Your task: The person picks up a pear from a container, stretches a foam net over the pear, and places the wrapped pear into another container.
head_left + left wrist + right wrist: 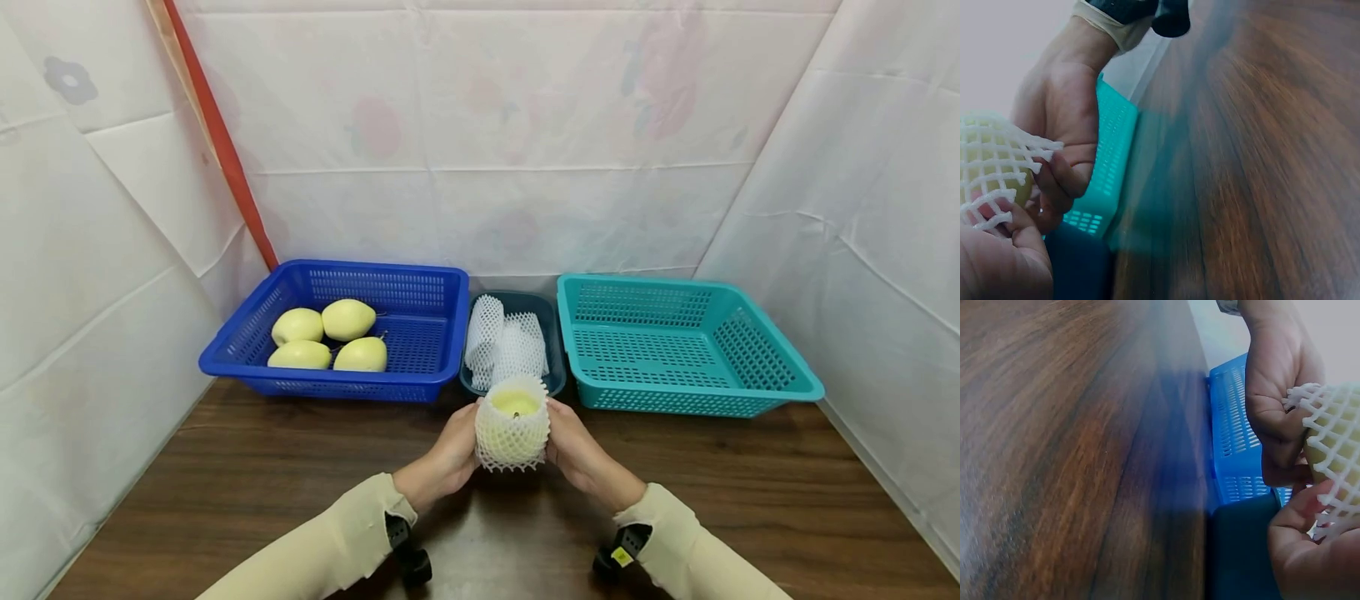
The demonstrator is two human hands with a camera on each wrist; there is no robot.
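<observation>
A pale yellow pear (pixel 516 405) in a white foam net sleeve (pixel 512 440) is held up over the near side of the table, its stem end showing through the sleeve's opening. My left hand (pixel 450 454) grips it from the left and my right hand (pixel 577 450) from the right. In the left wrist view, thumb and fingers of the left hand (pixel 997 262) pinch the net's lower edge. The right wrist view shows the right hand (pixel 1310 550) pinching that edge too, with bare pear skin visible beside the mesh.
On the left, a blue basket (pixel 322 377) contains several unwrapped pears (pixel 348 320). Behind my hands, a small dark basket (pixel 555 350) has white foam nets (pixel 517 346) in it. To the right stands a teal basket (pixel 675 400). White cloth (pixel 487 108) surrounds the wooden table (pixel 300 467).
</observation>
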